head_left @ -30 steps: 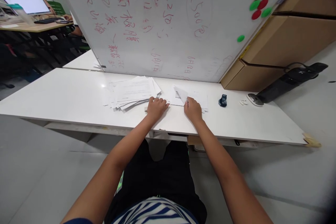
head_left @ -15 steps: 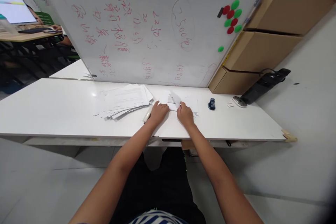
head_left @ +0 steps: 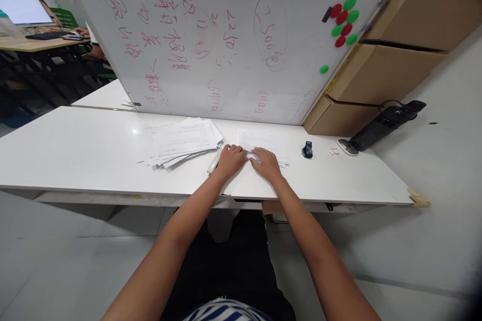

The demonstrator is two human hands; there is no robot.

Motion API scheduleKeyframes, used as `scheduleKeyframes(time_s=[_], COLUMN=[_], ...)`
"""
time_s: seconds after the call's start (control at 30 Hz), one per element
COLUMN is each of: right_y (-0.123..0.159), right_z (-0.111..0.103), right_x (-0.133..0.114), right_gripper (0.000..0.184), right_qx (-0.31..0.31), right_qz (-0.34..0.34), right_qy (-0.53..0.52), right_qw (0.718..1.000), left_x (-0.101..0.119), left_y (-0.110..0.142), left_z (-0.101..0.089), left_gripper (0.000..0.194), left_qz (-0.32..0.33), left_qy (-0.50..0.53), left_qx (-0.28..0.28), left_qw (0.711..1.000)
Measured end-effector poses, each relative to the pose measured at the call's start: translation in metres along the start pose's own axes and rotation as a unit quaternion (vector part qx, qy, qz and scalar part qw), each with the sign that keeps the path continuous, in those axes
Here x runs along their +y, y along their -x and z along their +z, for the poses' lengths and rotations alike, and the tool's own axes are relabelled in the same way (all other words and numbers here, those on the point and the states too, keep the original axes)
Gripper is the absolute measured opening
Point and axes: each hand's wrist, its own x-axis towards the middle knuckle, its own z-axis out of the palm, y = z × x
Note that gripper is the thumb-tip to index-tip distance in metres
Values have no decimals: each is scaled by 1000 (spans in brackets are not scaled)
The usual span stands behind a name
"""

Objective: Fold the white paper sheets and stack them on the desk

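My left hand (head_left: 232, 160) rests on the desk at the left corner of a thin stack of printed sheets (head_left: 261, 139). Its fingers curl downward and hide whatever is beneath them. A white, elongated tool (head_left: 213, 164), perhaps a stapler, shows beside that hand, partly covered. My right hand (head_left: 266, 164) lies over the near edge of the sheets, fingers stretched to the left and thumb apart. Both hands nearly meet at the paper's corner. Farther left is a larger fanned pile of printed papers (head_left: 184, 140).
A whiteboard (head_left: 241, 60) with red writing and magnets stands behind the white desk (head_left: 94, 153). To the right are a small dark blue object (head_left: 308, 149), a mouse (head_left: 347, 147), a black bottle (head_left: 384, 125) and cardboard boxes (head_left: 399, 75). A person's hand (head_left: 82, 33) shows far left.
The sheet my right hand held lifted now lies flat on the stack. My right fingers have moved from pinching it to lying over it. The camera view has shifted.
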Motion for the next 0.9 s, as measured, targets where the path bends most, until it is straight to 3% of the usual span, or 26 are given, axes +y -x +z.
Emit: scheduleKeyframes(time_s=[0.3,0.9], right_y=[-2,1], right_z=[-1,1], right_x=[-1,0], right_gripper=[27,27], right_qx=[-9,17], right_qz=[-1,-32], right_qy=[-14,-14], right_qw=[1000,999], left_x=[-2,-4], left_y=[0,1], left_z=[10,14], left_gripper=[27,15], left_qz=[4,1], left_qy=[-13,-25], left_qx=[36,20], left_qw=[999,999])
